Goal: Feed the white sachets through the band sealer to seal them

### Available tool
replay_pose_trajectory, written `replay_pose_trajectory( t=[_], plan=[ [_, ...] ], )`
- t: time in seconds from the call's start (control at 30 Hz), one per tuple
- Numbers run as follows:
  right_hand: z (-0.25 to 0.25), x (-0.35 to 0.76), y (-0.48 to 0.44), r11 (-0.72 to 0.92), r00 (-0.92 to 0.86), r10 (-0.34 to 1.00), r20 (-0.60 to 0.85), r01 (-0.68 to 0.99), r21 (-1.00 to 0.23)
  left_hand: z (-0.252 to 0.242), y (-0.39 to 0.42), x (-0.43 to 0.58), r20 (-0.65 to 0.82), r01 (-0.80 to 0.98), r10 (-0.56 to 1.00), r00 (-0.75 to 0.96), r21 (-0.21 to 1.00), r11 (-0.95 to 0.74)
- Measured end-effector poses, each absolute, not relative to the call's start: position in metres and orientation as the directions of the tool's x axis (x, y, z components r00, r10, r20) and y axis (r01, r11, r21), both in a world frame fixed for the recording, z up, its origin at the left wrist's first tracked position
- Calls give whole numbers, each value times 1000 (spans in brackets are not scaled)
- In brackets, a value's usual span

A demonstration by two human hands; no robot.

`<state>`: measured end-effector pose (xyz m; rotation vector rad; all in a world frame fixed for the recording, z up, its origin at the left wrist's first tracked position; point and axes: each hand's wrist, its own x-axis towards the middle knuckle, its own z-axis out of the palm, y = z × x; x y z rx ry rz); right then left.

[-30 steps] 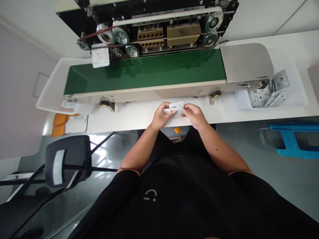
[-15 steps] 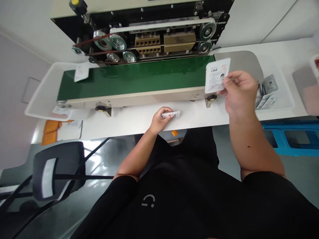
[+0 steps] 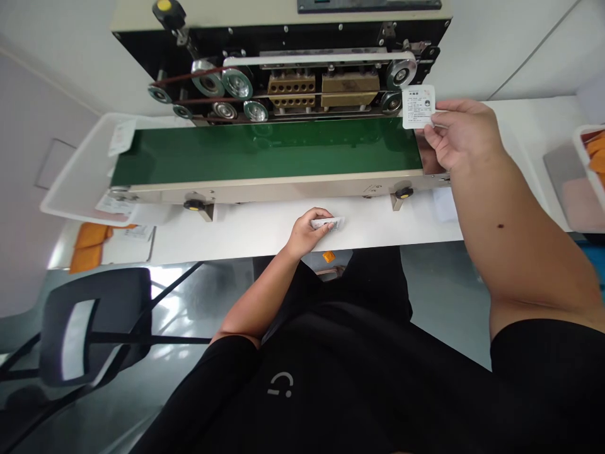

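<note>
**R hand (image 3: 466, 133) holds sachet (image 3: 418, 106) over sealer belt (image 3: 265, 151), right end**
Fingers pinch it; L hand (image 3: 307, 232) fingers closed on 2nd sachet (image 3: 328, 223) above counter (image 3: 246, 243).

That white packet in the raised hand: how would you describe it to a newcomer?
Find the green conveyor belt. At its right end, the right hand holds up a small white printed packet, unlike the one in the left hand, low over the table.

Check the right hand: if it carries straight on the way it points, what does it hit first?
Probably the steel pulley at the right end of the band sealer, with the printed sachet held in the right hand getting there first. Depth is unclear, so it may pass above.
</note>
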<state>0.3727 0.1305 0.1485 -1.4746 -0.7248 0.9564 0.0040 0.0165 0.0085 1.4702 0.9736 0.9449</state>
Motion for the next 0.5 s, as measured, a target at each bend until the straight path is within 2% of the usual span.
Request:
replay_pose_trajectory(
  t=[0.17,0.5],
  plan=[
    [141,374,149,-121,406,907,-111,0,-993,8,16,4,62,62,931,359,994,-90],
    [169,329,122,-192,319,929,-188,-19,-981,8,17,4,63,63,926,373,994,-93]
  ],
)
